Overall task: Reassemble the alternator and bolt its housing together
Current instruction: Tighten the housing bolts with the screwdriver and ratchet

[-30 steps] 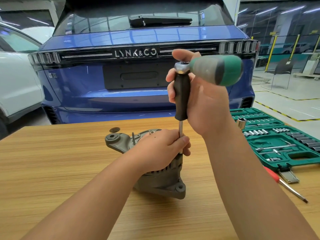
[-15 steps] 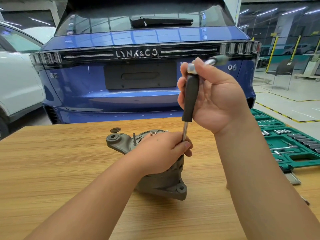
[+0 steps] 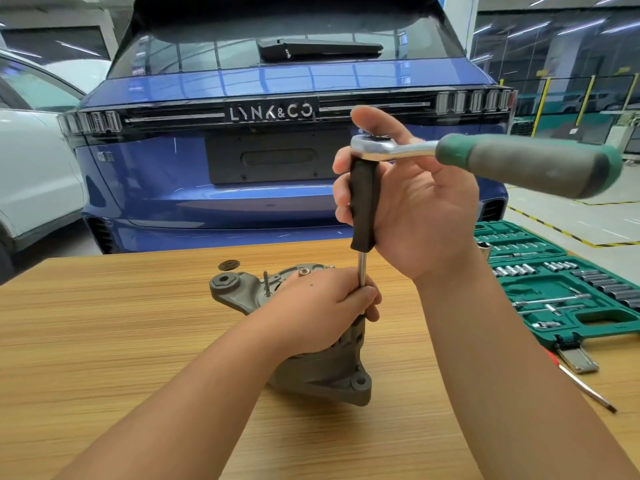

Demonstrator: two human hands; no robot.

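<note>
**Grey alternator housing under a ratchet stroke: handle swung back to the right**

Grey cast metal marks the alternator (image 3: 311, 368), which stands on the wooden table (image 3: 104, 341) at centre, its mounting ear with a hex boss pointing left. The left hand (image 3: 325, 306) lies over the top of the housing, fingers curled round the lower end of the steel shaft of the extension driver (image 3: 363, 202), steadying it where it meets a housing bolt; the bolt itself is hidden under the fingers. Above, the right hand (image 3: 415, 202) wraps the driver's black grip, thumb pressed on the head of the ratchet (image 3: 450, 154) seated on top. Half a second ago the green-and-grey ratchet handle pointed away toward the blue car (image 3: 277, 188); now it sweeps out to the right, blurred by motion, much as it lay a second ago. This back-and-forth suggests repeated ratchet strokes, so a housing bolt is probably being run down; how far it is seated cannot be told. At far right, the green socket case (image 3: 568, 299) lies open, a red-handled screwdriver (image 3: 581, 386) near its front edge.
</note>
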